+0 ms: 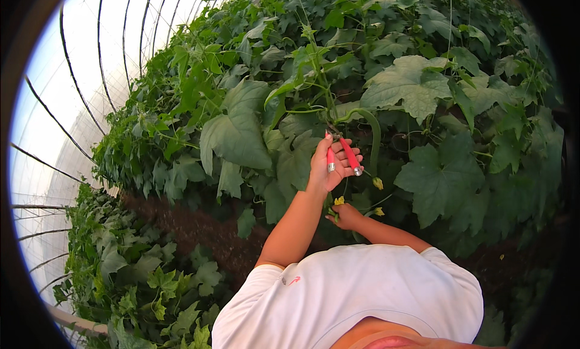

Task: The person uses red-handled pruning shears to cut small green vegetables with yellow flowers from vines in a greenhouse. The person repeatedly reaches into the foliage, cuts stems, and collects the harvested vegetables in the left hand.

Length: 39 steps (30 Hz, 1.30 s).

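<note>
My left hand [328, 168] is raised palm up around a pair of red-handled pruning shears [349, 154]. The handles stand apart, and the short blades point up at the base of a green vine stem [327, 93]; leaves and shadow partly hide them. Just right of the shears hangs a long, curved green gourd fruit [375, 140], probably a luffa, with a yellow flower [377, 183] below it. Lower down, behind my left wrist, my right hand [348, 216] grips a slender green fruit or stem [332, 213] by a yellow flower [339, 200]. Its lower part is hidden.
Dense broad-leaved vines [435, 177] rise ahead and on both sides, with thin support strings [450, 27] among them. Another plant row [118, 267] stands at lower left. Bare brown soil [181, 217] runs between the rows. Curved greenhouse ribs [68, 63] and pale sheeting close the left side.
</note>
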Motion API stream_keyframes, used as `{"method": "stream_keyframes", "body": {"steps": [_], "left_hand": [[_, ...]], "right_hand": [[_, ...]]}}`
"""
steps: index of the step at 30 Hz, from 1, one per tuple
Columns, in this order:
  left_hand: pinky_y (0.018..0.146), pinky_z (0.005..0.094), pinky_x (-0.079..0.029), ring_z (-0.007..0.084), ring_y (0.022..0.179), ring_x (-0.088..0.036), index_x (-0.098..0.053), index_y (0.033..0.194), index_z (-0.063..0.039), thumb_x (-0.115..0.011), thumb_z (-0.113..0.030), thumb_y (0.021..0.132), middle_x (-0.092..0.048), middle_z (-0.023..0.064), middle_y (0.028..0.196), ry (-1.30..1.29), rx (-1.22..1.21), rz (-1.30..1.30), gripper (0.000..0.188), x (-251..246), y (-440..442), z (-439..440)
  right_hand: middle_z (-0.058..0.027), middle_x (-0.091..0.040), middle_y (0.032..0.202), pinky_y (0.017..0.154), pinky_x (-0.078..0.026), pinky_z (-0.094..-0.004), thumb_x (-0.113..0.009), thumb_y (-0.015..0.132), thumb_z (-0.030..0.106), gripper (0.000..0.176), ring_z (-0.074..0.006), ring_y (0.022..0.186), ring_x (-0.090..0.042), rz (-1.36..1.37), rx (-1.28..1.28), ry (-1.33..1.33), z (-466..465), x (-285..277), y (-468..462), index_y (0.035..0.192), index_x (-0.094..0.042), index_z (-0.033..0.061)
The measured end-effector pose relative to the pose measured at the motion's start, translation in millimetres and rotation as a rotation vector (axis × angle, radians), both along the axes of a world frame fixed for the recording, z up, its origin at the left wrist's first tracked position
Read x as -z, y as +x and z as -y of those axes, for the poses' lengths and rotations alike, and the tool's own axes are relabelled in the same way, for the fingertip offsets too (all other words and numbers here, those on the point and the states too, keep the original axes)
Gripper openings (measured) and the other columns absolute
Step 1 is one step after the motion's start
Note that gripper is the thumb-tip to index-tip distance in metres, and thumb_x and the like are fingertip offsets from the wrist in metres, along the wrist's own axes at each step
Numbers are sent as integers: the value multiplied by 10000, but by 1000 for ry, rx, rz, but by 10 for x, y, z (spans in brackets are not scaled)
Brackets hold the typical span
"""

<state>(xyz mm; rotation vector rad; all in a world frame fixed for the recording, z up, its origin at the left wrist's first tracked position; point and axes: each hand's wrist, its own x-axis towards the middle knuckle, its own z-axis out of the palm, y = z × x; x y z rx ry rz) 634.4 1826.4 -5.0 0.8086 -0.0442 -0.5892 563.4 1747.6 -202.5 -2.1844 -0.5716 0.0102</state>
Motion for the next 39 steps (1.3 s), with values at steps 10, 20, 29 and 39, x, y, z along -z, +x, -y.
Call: {"method": "stream_keyframes", "body": {"steps": [10,20,29,39], "left_hand": [[803,534,-526,364,900,-624,-490,1139,78,-357,-456,955,-591,257,1024,-105,49,-19,580,-146,-60,-84],[704,470,-559,312,802,-634,-511,1087,64,-430,-438,945,-608,213,933,2,-81,-5,528,-102,210,-38],[646,355,-542,235,772,-643,-539,1157,9,-465,-474,931,-622,113,882,120,-20,154,538,-50,-145,-219],[899,369,-429,236,993,-556,-413,1339,47,-691,-290,760,-565,136,1058,103,305,519,725,4,-1022,-1512]], "right_hand": [[-220,-597,684,616,-481,-473,-682,812,301,317,-426,668,-589,-39,-17,5,-30,19,-18,741,-582,8],[-220,-594,690,622,-481,-466,-703,805,277,305,-433,703,-593,-88,-16,-21,-37,12,-78,745,-569,10],[-205,-610,785,662,-485,-440,-719,773,260,283,-397,745,-595,-96,-67,28,19,215,-56,856,-594,20],[-100,-635,860,675,-494,-383,-692,793,138,235,-249,774,-630,-19,-362,186,-258,-403,132,1004,-611,72]]}}
